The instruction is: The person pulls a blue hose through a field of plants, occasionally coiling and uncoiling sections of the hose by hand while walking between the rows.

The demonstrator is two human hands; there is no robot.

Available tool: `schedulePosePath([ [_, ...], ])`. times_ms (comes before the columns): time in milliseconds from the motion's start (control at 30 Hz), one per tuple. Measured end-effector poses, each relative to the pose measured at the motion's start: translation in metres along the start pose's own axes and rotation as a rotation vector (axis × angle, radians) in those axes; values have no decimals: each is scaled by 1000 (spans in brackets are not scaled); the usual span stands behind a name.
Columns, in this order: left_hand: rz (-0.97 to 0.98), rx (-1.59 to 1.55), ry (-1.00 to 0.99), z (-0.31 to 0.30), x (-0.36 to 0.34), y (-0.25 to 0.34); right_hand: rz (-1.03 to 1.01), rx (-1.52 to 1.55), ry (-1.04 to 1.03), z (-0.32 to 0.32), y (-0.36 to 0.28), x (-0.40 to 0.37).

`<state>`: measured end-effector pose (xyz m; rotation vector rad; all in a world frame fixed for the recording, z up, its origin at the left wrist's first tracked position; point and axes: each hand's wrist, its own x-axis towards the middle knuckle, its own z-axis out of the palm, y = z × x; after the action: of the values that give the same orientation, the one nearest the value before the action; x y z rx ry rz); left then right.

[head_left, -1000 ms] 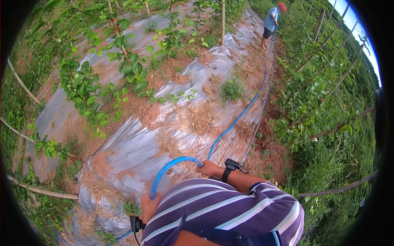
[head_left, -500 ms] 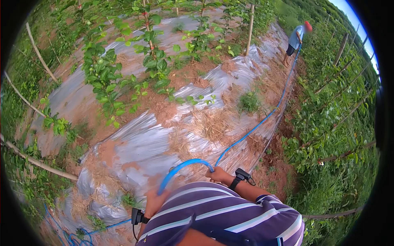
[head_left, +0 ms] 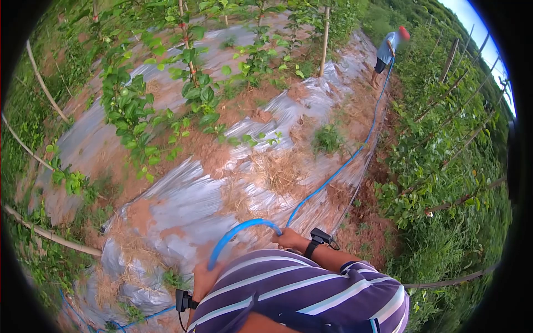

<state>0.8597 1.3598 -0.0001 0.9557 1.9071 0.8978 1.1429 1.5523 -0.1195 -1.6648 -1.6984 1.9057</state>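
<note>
A blue hose arches between my two hands in front of my body. My left hand, partly hidden by the striped shirt, is closed around it at the lower left. Further right, my right hand grips the same hose near the arch's other end. From there the hose runs away along the row to a person in a blue shirt and red head covering, who holds it too. More of the hose trails on the ground behind my left hand.
Silvery plastic sheeting with soil and dry straw covers the ground ahead. Leafy plants on stakes stand to the left. A dense green hedge with wooden posts lines the right. A pole slants at the left edge.
The whole view has shifted slightly, so plants and the other person appear further left. Both my hands stay on the hose, which keeps nearly the same arch.
</note>
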Motion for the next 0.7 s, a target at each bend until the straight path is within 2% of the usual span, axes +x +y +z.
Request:
schedulePosePath([
  [133, -6, -10, 5, -1, 3, -2, -51, -9, -12, 1, 8, 9],
  [700, 12, -128, 4, -4, 2, 0, -10, -49, -20, 4, -4, 9],
])
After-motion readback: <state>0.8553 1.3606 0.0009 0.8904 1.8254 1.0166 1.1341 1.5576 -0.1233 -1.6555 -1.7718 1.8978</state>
